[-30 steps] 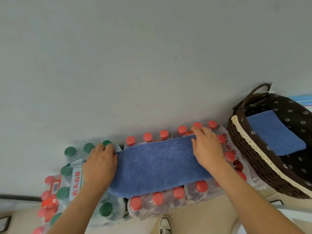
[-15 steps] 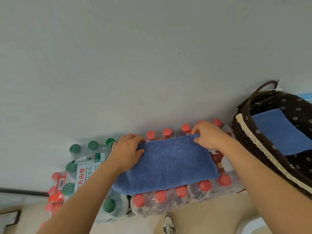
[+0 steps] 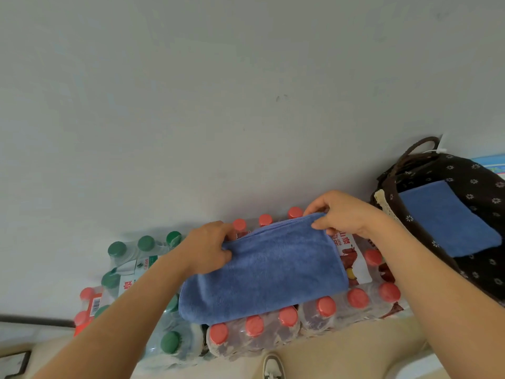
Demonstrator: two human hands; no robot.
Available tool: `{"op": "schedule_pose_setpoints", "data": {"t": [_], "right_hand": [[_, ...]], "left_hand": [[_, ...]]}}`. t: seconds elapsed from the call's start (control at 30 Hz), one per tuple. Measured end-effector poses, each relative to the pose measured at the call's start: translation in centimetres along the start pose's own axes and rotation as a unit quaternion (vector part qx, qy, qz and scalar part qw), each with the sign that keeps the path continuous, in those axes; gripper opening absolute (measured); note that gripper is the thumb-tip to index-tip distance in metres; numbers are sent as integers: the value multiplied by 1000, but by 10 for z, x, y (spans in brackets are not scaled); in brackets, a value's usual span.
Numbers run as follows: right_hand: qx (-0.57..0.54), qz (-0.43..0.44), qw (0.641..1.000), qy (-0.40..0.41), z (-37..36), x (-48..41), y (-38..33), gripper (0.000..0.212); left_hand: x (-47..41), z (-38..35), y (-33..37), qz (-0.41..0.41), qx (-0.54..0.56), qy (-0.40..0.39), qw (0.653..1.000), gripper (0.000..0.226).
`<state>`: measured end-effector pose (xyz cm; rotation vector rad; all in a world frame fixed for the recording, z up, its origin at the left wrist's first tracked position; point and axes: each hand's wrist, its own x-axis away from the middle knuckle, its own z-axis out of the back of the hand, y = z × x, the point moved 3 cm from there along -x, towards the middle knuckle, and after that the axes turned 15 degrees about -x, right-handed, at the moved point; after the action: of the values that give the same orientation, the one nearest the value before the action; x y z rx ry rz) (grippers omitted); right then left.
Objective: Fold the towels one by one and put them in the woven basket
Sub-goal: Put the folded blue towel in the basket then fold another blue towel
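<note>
The folded blue plush towel [image 3: 267,269] lies on shrink-wrapped packs of red-capped bottles [image 3: 325,307]. The left hand [image 3: 207,247] curls round its far-left corner, fingers seemingly tucked under. The right hand [image 3: 338,214] pinches the far-right corner. Light and limp, it likely sags unless both ends are held.

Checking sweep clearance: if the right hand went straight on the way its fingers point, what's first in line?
The right hand pinches a far corner of the blue towel, fingers pointing leftward. Straight on, probably the nearest red bottle cap first; depth unclear, it may pass over.
</note>
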<state>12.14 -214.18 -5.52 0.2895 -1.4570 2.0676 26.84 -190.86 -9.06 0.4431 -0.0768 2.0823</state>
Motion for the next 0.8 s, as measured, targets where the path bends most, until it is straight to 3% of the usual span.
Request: {"op": "schedule_pose_setpoints", "data": {"t": [0.1,0.17,0.3,0.37,0.43,0.53,0.63,0.8], "right_hand": [[-79,-4,997,1,4,5,-4,21],[-143,-7,990,-2,7,8,-7,19],[-187,27,980,57,19,12,-14,21],[-177,94,970,140,30,16,-22,26],[-185,177,936,242,44,27,-30,31],[-227,251,885,318,50,51,-26,36],[-128,228,907,331,25,64,6,31],[146,209,910,327,-12,58,69,34]], "left_hand": [[2,6,0,7,101,-33,994,35],[4,10,-2,1,112,-39,993,43],[17,26,-12,-3,29,8,1000,24],[29,42,-18,-7,-19,35,999,20],[45,67,-20,-1,-19,89,996,14],[76,107,-15,-21,-42,253,966,22],[103,94,1,-55,-91,327,939,27],[121,-24,23,-139,-129,228,955,16]]}}
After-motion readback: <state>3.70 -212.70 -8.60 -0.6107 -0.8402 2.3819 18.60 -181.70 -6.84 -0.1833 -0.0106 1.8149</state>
